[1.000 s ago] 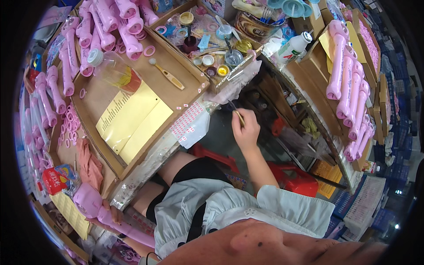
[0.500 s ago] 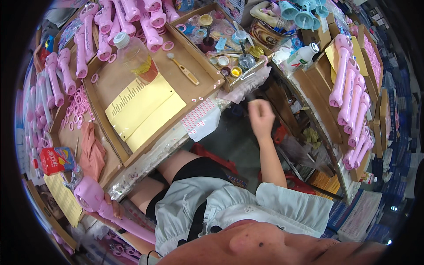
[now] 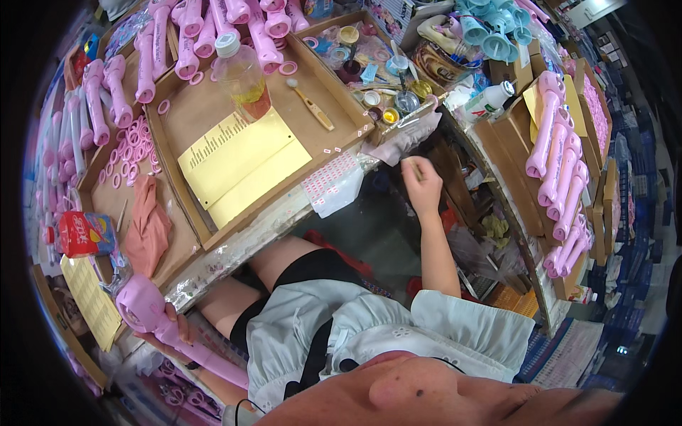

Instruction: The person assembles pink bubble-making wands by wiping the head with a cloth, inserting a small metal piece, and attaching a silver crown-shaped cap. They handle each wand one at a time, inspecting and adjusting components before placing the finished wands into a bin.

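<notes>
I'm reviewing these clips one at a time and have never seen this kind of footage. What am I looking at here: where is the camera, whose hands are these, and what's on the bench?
There is no machine: a camera worn on a person's head looks down, and its fisheye lens bends the edges. The person sits at a cluttered workbench.

The right hand is raised near the bench's edge, fingers pinched on something thin, perhaps a small brush; it is too small to tell. The left hand, at lower left, grips a long pink plastic toy part.

On the bench lies a shallow cardboard tray with yellow paper sheets, a clear bottle of yellowish liquid and a small wooden tool. Behind sit small paint pots, and more pink parts with loose pink rings lie around.
</notes>
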Demonstrator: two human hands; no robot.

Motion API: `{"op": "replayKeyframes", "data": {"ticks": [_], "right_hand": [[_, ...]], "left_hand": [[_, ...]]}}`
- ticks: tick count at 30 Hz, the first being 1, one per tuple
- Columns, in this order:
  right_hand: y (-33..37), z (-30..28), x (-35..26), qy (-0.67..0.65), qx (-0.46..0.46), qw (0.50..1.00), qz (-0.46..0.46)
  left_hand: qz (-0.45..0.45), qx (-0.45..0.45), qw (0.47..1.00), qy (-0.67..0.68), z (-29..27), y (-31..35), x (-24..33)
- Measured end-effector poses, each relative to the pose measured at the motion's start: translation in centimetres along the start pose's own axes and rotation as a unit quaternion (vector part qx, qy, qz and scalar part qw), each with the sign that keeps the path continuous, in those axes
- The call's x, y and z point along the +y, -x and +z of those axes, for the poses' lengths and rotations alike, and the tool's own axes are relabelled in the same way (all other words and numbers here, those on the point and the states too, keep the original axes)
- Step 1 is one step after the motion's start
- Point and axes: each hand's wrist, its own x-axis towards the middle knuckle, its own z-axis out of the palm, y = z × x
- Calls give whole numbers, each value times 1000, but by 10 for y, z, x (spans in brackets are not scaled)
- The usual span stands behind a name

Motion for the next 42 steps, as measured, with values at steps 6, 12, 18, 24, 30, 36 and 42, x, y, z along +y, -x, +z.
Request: {"op": "replayKeyframes", "data": {"ticks": [6, 12, 18, 24, 30, 36, 42], "right_hand": [[3, -1, -4, 27, 20, 999, 6], [0, -6, -1, 0, 102, 993, 54], [-3, -2, 4, -7, 79, 992, 100], [-7, -10, -4, 84, 78, 991, 70], [-27, -28, -16, 178, -81, 977, -79], [-38, -28, 1, 126, -146, 980, 39], [10, -10, -5, 247, 13, 938, -242]], "left_hand": [[16, -19, 1000, 0, -4, 5, -1], [29, -12, 999, 8, -1, 5, -3], [75, 12, 997, -14, -4, 6, -6], [67, -17, 997, -25, -4, 10, -2], [61, -38, 997, -12, -3, 12, -2], [100, -6, 995, -3, 10, 19, -11], [117, 7, 993, -3, 10, 37, -8]]}}
